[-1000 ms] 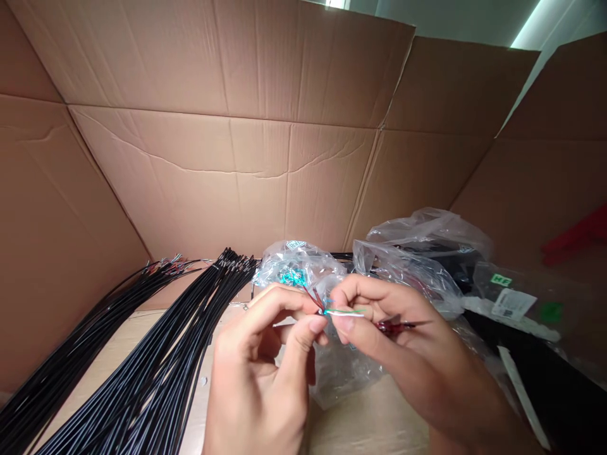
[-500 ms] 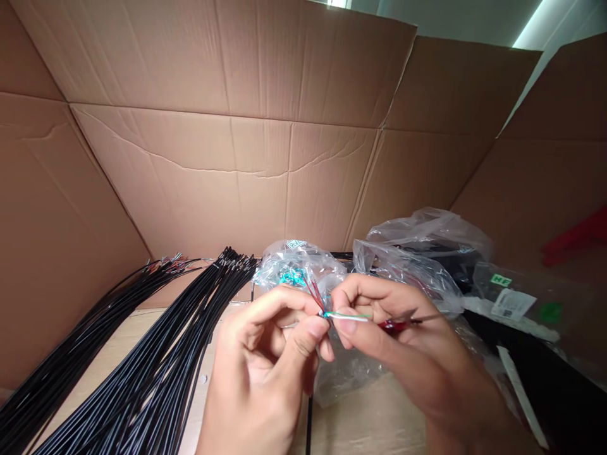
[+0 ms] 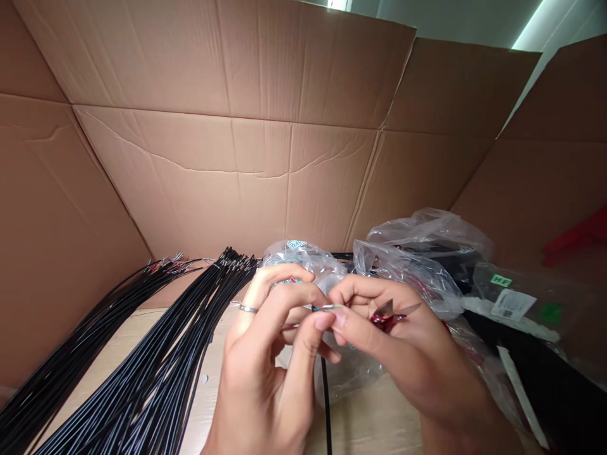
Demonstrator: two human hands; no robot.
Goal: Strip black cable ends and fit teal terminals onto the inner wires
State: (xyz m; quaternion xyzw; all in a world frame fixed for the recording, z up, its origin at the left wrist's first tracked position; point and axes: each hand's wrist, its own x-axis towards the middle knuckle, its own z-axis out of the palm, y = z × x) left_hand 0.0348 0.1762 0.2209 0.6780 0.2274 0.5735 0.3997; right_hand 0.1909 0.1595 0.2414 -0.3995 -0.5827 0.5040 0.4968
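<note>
My left hand [image 3: 275,354], with a ring on one finger, pinches the end of a cable between thumb and forefinger. Thin coloured wires [image 3: 326,308], white and green among them, bridge the small gap to my right hand [image 3: 389,335]. There the thumb and forefinger are closed on the wire tips. A small red cutting tool with pointed metal blades [image 3: 389,316] is tucked in the right palm, its handles mostly hidden by the hand. A black cable [image 3: 327,404] hangs down below the hands. The cable's end is hidden by the left fingers.
Bundles of black cables [image 3: 128,379] lie on the wooden table [image 3: 370,423] at left, some with coloured wire ends. Clear plastic bags [image 3: 408,272] stand behind and to the right. Cardboard walls [image 3: 260,151] surround the table. Black material [image 3: 545,379] lies at right.
The left fingers have turned and curled over the wires, hiding the red ones that stuck up. Less of the white and green wires shows. The cutting tool's blades show more in the right palm.
</note>
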